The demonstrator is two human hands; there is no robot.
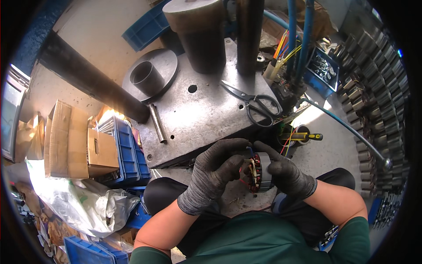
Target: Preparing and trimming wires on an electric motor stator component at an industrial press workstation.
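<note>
A motor stator point(264, 175), a grey steel ring with copper windings and pale lacing, is held upright above my lap. My right hand point(290, 175), in a dark grey knit glove, grips its outer rim with the thumb on the near side and fingers at the top. On the winding side is my left hand point(215, 169), gloved alike, its fingers curled close to the coil. A short blue wire point(250, 151) shows by the left fingertips, and a thin red wire point(242, 180) runs below the left thumb. The left fingertips seem to pinch a wire, partly hidden.
Ahead stands a steel press plate point(198, 119) bearing black-handled scissors point(255, 103), a metal rod point(157, 124) and a flanged tube point(147, 79). Cardboard boxes point(68, 141) and blue crates point(131, 147) are at left. Stacked steel cores point(373, 97) line the right. A yellow-handled screwdriver point(303, 137) lies beyond my right hand.
</note>
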